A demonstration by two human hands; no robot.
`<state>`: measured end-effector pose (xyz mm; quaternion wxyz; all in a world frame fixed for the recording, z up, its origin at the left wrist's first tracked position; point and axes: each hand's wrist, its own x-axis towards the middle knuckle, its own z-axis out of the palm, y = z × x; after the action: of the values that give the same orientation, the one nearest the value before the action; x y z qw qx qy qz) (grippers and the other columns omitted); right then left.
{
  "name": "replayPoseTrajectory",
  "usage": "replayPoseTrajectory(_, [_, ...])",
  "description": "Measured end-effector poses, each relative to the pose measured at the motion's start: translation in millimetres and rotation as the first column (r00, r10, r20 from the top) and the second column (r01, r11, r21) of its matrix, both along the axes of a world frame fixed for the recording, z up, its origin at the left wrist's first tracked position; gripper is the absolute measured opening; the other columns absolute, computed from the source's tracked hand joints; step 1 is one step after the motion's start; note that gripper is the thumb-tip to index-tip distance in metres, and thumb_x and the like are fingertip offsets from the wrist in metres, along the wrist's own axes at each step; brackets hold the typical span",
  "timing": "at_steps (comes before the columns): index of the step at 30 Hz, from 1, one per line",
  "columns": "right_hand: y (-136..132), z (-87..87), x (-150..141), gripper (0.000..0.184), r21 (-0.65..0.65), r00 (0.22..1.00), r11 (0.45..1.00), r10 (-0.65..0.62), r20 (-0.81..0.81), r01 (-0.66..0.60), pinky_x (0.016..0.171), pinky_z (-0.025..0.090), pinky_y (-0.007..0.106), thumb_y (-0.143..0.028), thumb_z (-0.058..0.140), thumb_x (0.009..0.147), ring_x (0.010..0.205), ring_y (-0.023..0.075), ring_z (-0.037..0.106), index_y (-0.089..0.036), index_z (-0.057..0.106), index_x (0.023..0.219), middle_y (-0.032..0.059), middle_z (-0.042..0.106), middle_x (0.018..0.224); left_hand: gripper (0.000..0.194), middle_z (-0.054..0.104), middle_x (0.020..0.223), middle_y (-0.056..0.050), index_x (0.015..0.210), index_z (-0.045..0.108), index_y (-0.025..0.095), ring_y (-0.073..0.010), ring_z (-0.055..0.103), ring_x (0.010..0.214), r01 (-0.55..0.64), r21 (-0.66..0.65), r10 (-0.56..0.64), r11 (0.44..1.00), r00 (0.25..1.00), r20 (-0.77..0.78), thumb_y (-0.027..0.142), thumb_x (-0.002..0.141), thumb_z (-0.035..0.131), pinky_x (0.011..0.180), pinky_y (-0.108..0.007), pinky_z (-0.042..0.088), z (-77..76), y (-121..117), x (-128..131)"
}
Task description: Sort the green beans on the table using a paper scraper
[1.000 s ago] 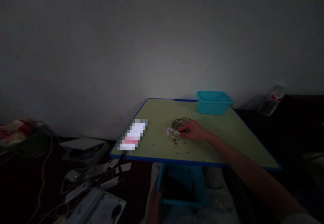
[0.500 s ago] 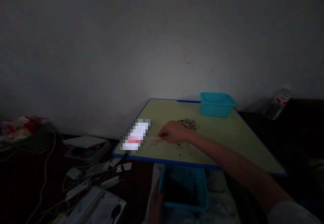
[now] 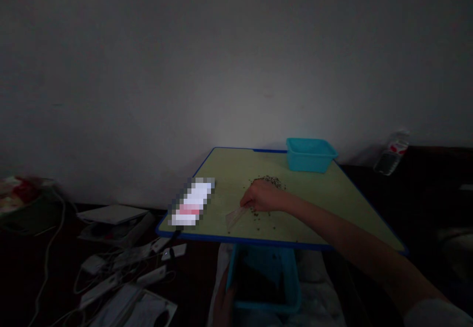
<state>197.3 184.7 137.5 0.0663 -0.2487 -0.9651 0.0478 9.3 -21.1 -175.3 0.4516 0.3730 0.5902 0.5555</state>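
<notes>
The room is dim. My right hand (image 3: 263,197) rests on the green table (image 3: 332,203), fingers pinched on a thin clear strip (image 3: 235,215) that slants toward the front edge. A small pile of dark seeds (image 3: 272,182) lies just behind that hand, with loose seeds scattered in front of it. Below the table's front edge my left hand (image 3: 222,303) grips the left side of a blue plastic bin (image 3: 264,280) on my lap.
A second blue tub (image 3: 309,154) stands at the table's far edge. A blurred-out white and pink item (image 3: 191,202) lies at the front left corner. Cables, power strips and papers (image 3: 121,272) litter the floor at left. A plastic bottle (image 3: 391,152) leans at right.
My right hand went left with the strip, then came back beside the seed pile, and the strip now points toward the front edge. The left hand stays on the bin.
</notes>
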Motion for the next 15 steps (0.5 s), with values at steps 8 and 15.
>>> replayPoseTrajectory(8, [-6.1,-1.5,22.3,0.025,-0.011,1.0,1.0,-0.006,-0.005,0.006,0.068,0.039,0.028,-0.009,0.071,0.09,0.085,0.0205,0.076,-0.024,0.088,0.098,0.0043,0.086,0.095,0.056,0.063,0.164,-0.007,0.149,0.066,0.022,-0.0293,0.044,0.16,0.016,0.002,-0.016,1.0,1.0,0.012,0.045,0.099,0.053,0.134,-0.04,0.031,0.0,1.2,-1.6])
replayPoseTrajectory(15, [-3.3,1.3,47.8,0.024,-0.091,0.976,0.987,-0.142,-0.166,0.129,0.074,0.045,0.028,-0.013,0.072,0.093,0.087,0.0201,0.076,-0.027,0.088,0.104,0.0039,0.086,0.097,0.053,0.067,0.16,-0.007,0.145,0.07,0.025,-0.0327,0.047,0.158,-0.026,-0.008,0.026,1.0,0.999,0.041,0.046,0.099,0.055,0.135,-0.048,0.028,-17.0,3.5,-5.5])
